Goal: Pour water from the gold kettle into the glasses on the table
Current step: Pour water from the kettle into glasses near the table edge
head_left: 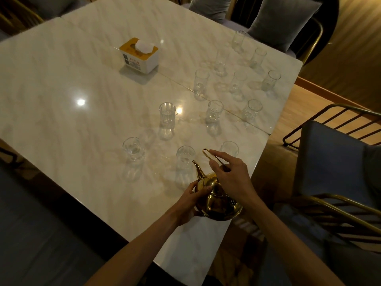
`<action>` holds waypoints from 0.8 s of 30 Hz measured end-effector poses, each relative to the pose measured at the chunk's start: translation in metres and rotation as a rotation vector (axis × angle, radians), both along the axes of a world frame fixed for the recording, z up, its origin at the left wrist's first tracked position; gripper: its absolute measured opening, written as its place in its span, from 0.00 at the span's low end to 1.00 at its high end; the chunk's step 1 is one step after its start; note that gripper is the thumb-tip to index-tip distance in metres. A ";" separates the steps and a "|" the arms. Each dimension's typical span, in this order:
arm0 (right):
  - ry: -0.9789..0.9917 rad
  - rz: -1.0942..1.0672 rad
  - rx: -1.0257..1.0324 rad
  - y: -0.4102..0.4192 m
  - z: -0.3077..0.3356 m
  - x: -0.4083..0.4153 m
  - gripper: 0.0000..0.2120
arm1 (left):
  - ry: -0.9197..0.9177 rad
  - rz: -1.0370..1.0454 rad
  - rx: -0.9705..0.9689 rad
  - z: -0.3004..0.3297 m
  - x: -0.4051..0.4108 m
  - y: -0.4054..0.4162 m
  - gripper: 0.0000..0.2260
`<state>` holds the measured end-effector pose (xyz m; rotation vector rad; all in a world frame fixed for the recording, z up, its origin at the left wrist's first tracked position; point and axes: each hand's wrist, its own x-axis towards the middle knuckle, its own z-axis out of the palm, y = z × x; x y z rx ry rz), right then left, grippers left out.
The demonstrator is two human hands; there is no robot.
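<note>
Pinching the kettle handle (213, 158), right fingers (221, 156); left hand (192, 194) cups its body.

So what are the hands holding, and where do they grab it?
Both hold the gold kettle. The left hand grips its round body just below the spout; the right hand pinches the thin wire handle above the lid.

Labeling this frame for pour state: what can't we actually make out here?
Head view only:
- Water level in the gold kettle: opaque body, covered by the left hand and right hand.
- Nearest right glass: lower part hidden behind the right hand.
- Fill of the far glasses: too dim and small.
- Tissue box print: too small.
</note>
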<state>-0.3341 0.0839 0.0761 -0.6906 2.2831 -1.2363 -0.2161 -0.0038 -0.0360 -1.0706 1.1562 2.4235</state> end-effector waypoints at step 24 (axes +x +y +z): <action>-0.001 -0.023 0.011 -0.008 0.002 0.008 0.17 | 0.014 -0.034 0.004 0.007 0.005 -0.007 0.42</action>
